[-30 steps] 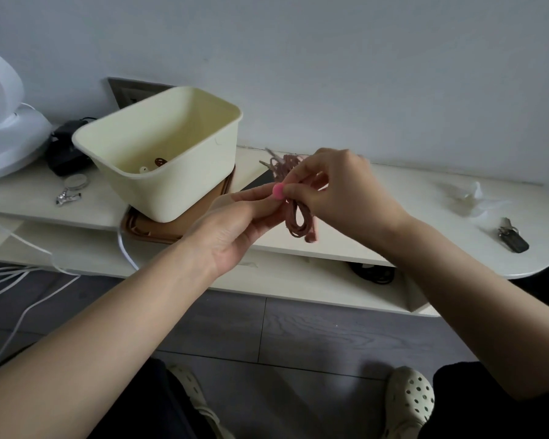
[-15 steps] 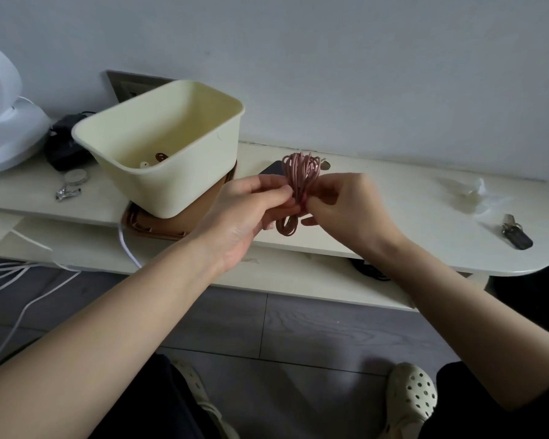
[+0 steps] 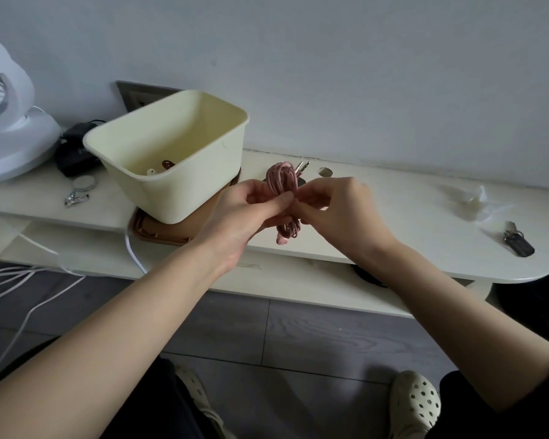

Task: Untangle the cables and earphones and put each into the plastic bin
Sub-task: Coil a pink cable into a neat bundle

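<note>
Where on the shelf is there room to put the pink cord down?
Bare shelf for the pink cord lies between the right hand and the crumpled wrapper. Left of the bin it's crowded: fan, black adapter, metal clip.

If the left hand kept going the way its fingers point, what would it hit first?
Probably the right hand, just beyond the coiled pink cable bundle the left hand pinches.

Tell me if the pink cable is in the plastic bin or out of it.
Out. The left hand and right hand pinch the coiled pink cable over the shelf, beside the bin.
</note>
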A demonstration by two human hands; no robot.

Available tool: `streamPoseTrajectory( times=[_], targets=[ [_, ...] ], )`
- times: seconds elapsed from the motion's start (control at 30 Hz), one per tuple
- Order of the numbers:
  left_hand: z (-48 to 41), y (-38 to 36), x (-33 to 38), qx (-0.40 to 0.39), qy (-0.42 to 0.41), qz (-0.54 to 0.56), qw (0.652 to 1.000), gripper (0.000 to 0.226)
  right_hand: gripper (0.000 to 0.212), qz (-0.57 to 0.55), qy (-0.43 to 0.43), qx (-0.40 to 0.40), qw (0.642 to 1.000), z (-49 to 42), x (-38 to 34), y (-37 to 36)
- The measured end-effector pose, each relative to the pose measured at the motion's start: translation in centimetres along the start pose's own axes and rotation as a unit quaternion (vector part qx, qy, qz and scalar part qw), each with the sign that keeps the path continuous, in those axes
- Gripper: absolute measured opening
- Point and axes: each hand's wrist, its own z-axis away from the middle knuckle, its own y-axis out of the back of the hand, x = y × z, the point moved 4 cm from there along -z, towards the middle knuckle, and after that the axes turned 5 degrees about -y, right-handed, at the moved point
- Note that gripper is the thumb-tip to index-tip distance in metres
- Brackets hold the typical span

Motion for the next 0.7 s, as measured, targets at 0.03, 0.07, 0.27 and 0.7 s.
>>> streamPoseTrajectory(
  times=[0.03,0.07,0.27,0.7],
  targets=[
    [-0.1,0.0,-0.1,0.012,0.005,0.011,1.000,0.009,0.006,-0.005,-0.003,0.004,1.000,0.1,0.1,0.1],
    [-0.2,0.1,-0.2,0.026,0.013,0.026,0.999,0.006,0.007,-0.011,-0.004,0.010,1.000,0.2,0.1,0.2],
    [-0.6,0.2,-0.5,0.094,0.043,0.059,0.993,0.016,0.009,0.002,0.078,0.080,0.994,1.2,-1.6,0.1],
    [0.6,0.0,-1.1,0.078,0.105,0.179,0.975,0.013,0.008,0.126,0.150,0.051,0.979,0.4,-2.3,-0.3]
  ],
)
